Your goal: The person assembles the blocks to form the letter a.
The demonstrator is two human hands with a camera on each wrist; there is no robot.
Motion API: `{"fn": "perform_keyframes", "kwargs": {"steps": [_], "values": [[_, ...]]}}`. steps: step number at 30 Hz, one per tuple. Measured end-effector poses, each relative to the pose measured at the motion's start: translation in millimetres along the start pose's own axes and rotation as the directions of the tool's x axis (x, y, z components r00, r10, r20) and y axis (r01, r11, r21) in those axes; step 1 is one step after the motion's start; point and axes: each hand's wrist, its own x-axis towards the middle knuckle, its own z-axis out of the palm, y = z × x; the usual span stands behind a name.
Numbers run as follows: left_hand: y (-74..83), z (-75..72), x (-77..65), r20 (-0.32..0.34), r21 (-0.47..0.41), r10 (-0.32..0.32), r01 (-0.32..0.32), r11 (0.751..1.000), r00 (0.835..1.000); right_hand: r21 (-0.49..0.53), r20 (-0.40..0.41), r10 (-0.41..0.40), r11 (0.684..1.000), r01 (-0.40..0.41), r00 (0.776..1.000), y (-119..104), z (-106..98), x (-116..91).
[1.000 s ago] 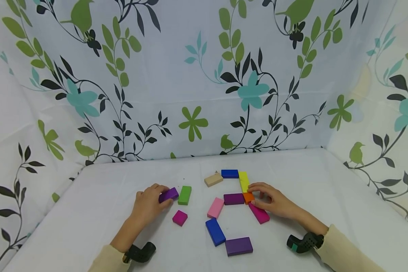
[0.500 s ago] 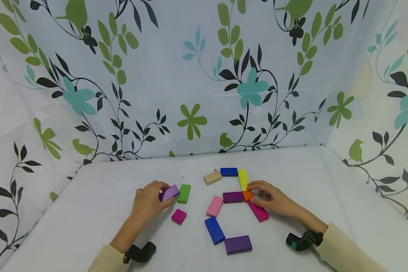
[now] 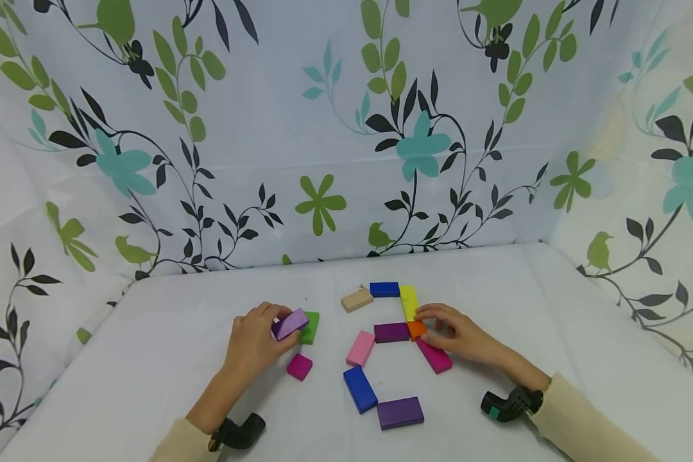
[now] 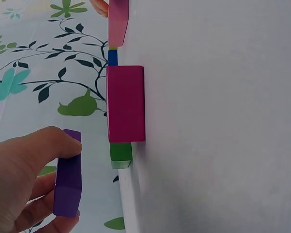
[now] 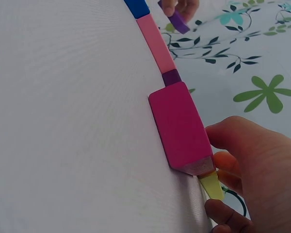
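Observation:
My left hand pinches a purple block between thumb and fingers, held tilted. In the left wrist view the purple block hangs apart from the others. From the head it partly covers a green block; a magenta cube-like block lies just below. My right hand rests with curved fingers and thumb about a small orange block. Its fingertips reach the lower end of a yellow block, and its thumb lies beside a long magenta block.
A curved row continues through a blue block, a dark purple block, a pink block, another blue block and a larger purple block. A tan block lies near the back, on the white table.
My left hand has lifted and tilted the purple block, bringing it a little rightward, over part of the green block's outline. The right hand keeps its place; the whole head view has shifted slightly.

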Motion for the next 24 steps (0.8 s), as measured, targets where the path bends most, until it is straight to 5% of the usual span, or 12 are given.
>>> {"fn": "perform_keyframes", "kwargs": {"steps": [11,24], "values": [[13.7,0.1,-10.4,0.030,-0.007,-0.007,0.007,1.000,1.000,0.019,0.034,0.023,1.000,-0.024,0.999,-2,4,2],[38.3,3.3,-1.5,0.036,-0.018,0.098,-0.098,0.995,0.995,-0.001,0.015,0.033,0.999,-0.033,0.999,-2,-2,-1]]}}
